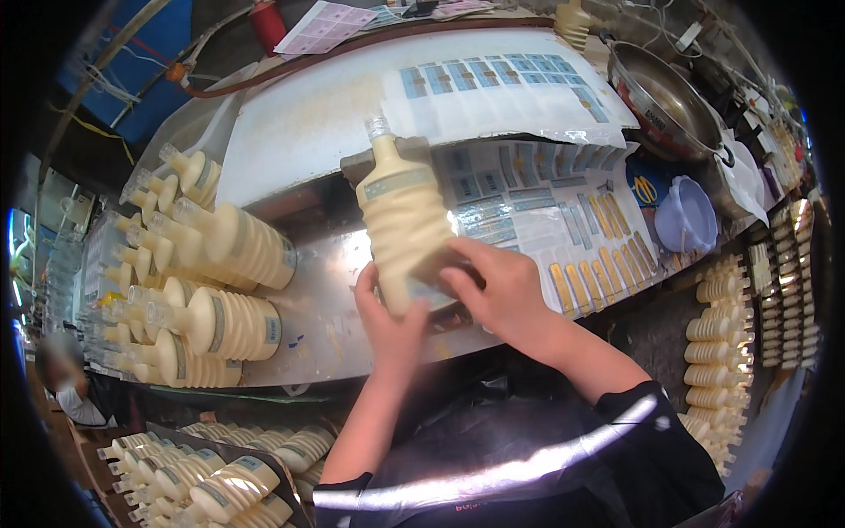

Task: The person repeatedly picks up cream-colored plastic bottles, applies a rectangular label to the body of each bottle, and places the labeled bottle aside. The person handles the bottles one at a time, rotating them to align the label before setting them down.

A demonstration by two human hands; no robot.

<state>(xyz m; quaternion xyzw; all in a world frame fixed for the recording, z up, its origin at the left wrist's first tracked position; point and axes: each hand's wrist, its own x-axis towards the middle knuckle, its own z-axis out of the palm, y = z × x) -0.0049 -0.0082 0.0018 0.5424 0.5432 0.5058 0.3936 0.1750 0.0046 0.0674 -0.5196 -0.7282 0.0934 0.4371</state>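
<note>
Cupping the base of a cream bottle (pixel 405 216), the left hand (pixel 389 321) curls partly closed around it, seemingly to steady it above the bench (pixel 319 295) with its neck pointing away from the person. The right hand (pixel 500 289) is half closed at the bottle's lower right side; whether it grips or merely presses cannot be told. Gold strips (pixel 563 289) and blue labels (pixel 482 75) lie in rows, probably for easy picking, while other bottles (pixel 251 251) lie grouped at left, likely leaving the middle free.
</note>
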